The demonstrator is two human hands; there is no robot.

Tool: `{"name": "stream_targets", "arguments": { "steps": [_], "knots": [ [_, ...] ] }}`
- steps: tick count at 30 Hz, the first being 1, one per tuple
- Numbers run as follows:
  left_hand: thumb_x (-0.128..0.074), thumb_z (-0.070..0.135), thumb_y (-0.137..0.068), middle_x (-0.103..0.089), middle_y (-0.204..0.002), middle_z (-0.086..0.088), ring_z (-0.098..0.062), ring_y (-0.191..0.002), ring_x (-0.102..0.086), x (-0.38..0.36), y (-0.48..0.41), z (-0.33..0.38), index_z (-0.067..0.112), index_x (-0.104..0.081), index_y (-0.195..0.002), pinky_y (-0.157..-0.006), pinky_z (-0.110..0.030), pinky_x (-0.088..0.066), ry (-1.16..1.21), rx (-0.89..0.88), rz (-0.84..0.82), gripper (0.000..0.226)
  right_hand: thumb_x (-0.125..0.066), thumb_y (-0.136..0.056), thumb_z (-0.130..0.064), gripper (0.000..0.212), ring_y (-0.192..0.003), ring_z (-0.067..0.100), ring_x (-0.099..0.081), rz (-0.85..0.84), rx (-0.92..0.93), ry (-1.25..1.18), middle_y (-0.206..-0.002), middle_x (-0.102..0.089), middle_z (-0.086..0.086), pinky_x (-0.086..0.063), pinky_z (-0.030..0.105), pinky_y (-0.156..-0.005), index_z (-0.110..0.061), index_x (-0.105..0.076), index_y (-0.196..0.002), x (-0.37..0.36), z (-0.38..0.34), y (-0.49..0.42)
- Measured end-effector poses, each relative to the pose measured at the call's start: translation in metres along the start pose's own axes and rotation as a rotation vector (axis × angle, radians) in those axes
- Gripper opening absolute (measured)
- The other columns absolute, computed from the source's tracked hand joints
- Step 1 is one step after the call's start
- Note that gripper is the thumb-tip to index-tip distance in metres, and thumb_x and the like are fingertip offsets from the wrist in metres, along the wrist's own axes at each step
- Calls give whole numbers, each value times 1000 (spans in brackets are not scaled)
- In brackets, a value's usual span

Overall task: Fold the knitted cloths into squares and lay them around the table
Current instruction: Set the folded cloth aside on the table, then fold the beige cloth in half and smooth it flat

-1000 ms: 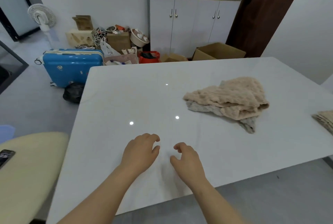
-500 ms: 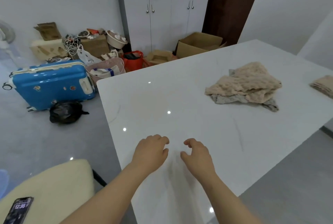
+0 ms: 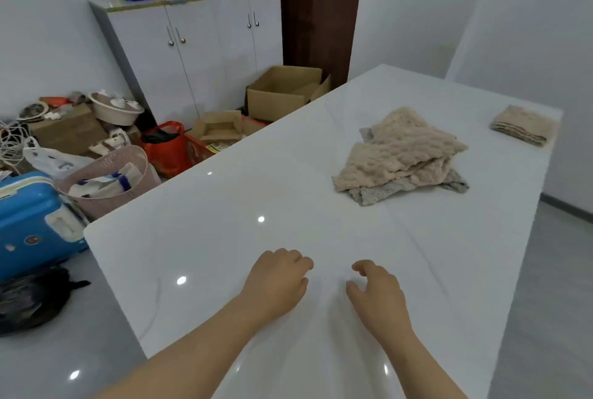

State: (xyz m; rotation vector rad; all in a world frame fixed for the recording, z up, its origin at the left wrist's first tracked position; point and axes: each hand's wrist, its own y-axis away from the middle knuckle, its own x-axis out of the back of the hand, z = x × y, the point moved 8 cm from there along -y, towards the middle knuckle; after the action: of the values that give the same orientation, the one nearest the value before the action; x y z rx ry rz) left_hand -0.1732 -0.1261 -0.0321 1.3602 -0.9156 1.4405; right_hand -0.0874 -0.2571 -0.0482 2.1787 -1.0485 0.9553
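- While both hands hang low over the near end of the table (image 3: 224,238), they hold nothing. The left hand (image 3: 276,280) and the right hand (image 3: 377,294) have loosely bent fingers, and I cannot tell if they touch the top.
- Farther up the table and off to the right lies the pile of cloths (image 3: 401,154), well apart from both hands.
- It is a lumpy heap, a tan cloth on top of a grey one, and it is wider from left to right than from front to back.
- The right hand is nearer to it, so I think that hand would get there first with a reach forward and to the right.
- One folded cloth (image 3: 523,124) sits flat near the far right edge of the table, past the pile.
- On the floor to the left, a pink basket (image 3: 109,180) holds bags or papers.
- A red bag (image 3: 163,148) has something dark in it.
- A bowl (image 3: 115,109) holds small white things.
- A big box (image 3: 282,93) stands open, and I cannot see what is inside.
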Motion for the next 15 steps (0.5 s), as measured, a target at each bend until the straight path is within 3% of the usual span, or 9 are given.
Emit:
{"name": "stream_targets", "arguments": {
  "steps": [5, 9, 11, 15],
  "knots": [
    [-40, 20, -94, -60, -117, -3, -27, -102, -55, 1, -65, -27, 17, -55, -122, -81, -34, -41, 52, -217, 55, 33, -50, -90, -22, 37, -115, 19, -50, 89, -139, 2, -126, -57, 0, -40, 30, -92, -18, -51, -126, -13, -12, -45],
    [-56, 15, -73, -69, -82, 0, -24, -68, -64, -1, -108, -40, 17, -69, -91, -53, -33, -50, 96, -375, 137, 22, -51, -89, -20, 35, -115, 19, -50, 177, -251, -68, -124, -57, 0, -39, 29, -91, -17, -53, -124, -18, -20, -73],
    [-60, 12, -64, -68, -76, 4, -20, -62, -63, 5, -133, -36, 19, -70, -83, -47, -29, -50, 105, -440, 210, 23, -51, -89, -19, 34, -116, 19, -49, 234, -287, -112, -124, -57, 0, -39, 29, -93, -17, -53, -123, -12, -19, -88],
    [-52, -3, -63, -69, -91, -5, -28, -78, -65, 18, -183, -20, 11, -69, -94, -63, -33, -55, 305, -485, 351, 38, -51, -88, -16, 35, -116, 21, -49, 352, -337, -166, -123, -57, 2, -40, 35, -97, -16, -53, -122, 1, -7, -115]
  ]
}}
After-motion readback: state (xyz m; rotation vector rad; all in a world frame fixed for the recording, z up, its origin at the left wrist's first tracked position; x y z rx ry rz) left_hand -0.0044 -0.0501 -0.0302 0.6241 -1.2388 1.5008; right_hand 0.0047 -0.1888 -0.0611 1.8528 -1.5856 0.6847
